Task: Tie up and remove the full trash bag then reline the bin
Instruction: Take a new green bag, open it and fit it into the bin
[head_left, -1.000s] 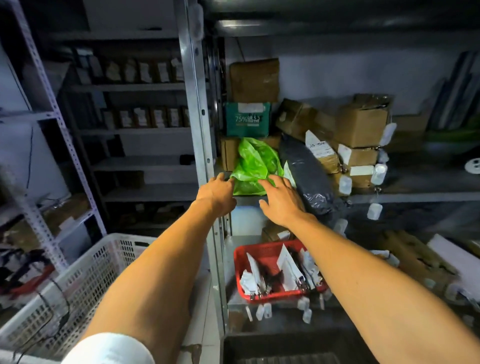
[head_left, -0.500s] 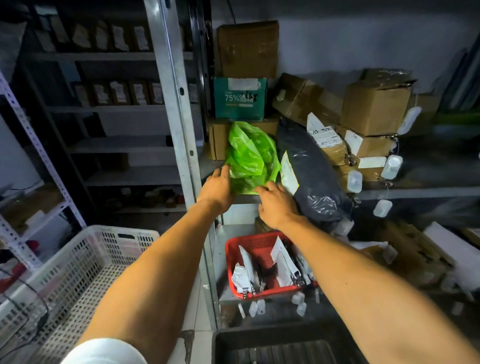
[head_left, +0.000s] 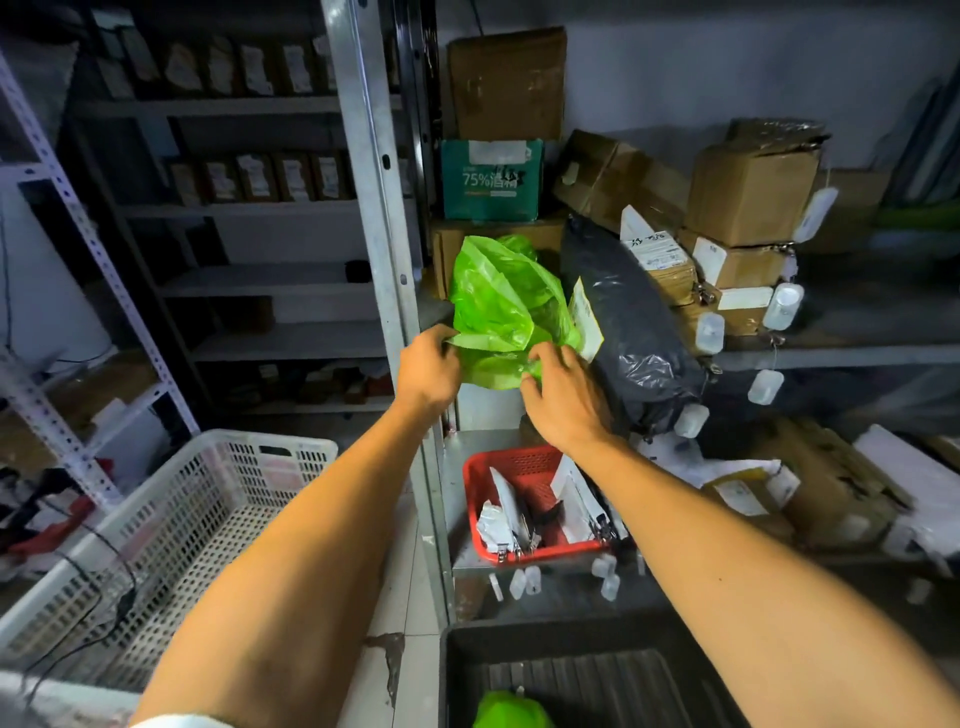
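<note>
Both hands reach forward to a crumpled bright green plastic bag (head_left: 506, 306) on a metal shelf (head_left: 831, 356), left hand (head_left: 428, 371) pinching its lower left edge, right hand (head_left: 563, 400) pinching its lower right, equally near, the bag rising upright just beyond them.

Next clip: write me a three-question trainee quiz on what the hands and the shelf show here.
1. True or false: both hands grip the crumpled green plastic bag.
2. What lies right of it? A) dark grey plastic parcel B) white lattice crate
3. Fill in: below the right hand sits a ___ plastic basket.

Key: 1 true, the left hand too; 2 A; 3 red.
</note>
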